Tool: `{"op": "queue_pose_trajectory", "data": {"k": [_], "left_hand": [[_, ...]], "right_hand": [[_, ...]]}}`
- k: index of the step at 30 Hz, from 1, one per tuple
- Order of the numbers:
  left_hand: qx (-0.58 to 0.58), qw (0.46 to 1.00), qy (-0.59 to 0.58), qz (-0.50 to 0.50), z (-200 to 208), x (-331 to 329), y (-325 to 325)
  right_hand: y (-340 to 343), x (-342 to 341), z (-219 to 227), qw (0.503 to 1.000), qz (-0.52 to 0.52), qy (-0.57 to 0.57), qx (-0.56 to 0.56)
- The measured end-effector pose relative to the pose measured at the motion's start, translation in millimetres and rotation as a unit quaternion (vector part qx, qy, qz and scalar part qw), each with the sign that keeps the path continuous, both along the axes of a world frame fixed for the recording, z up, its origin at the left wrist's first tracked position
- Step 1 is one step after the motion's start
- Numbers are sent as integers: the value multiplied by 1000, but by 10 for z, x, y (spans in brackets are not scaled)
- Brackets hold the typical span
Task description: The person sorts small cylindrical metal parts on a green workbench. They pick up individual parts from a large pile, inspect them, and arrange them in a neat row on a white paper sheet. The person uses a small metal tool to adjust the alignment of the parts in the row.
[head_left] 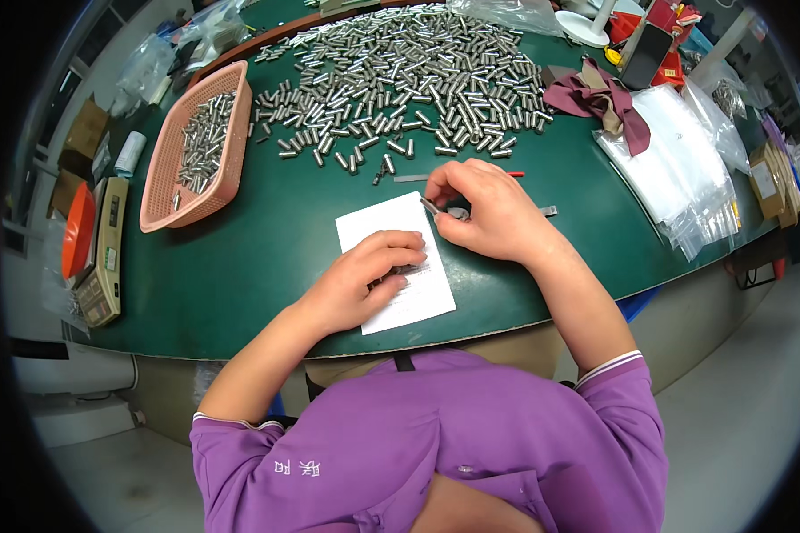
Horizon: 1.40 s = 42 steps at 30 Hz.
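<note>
Right hand [496, 211] pinches a part [428, 205]; whether left hand [351, 277] grips is unclear. A slack pinch could roll it off the table's [258, 266] near edge.

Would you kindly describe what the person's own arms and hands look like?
The left hand and right hand are ungloved, and no watch or bracelet shows on either wrist. Both forearms are bare below short purple sleeves, whose cuffs carry white trim with a thin dark stripe. The sleeves belong to a purple shirt.
</note>
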<state>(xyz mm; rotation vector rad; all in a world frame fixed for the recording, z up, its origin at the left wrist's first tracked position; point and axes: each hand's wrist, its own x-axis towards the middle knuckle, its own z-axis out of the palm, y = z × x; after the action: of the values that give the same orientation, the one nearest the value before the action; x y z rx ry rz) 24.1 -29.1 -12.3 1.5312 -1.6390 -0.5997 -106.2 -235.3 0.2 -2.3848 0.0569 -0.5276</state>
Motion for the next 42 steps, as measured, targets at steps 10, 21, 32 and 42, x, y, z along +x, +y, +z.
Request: {"op": "queue_pose_trajectory", "data": {"k": [10,21,32,42], "left_hand": [[30,901,423,92,-117,131,-332],[28,851,507,133,-160,203,-382],[22,827,544,141,-118,323,-333],[-10,839,528,127,-170,327,-295]], "right_hand": [[124,100,-23,967,6,6,256],[194,169,-9,969,-71,-8,235],[-186,263,87,965,-135,89,-207],[-190,240,93,987,-154,14,-39]]}}
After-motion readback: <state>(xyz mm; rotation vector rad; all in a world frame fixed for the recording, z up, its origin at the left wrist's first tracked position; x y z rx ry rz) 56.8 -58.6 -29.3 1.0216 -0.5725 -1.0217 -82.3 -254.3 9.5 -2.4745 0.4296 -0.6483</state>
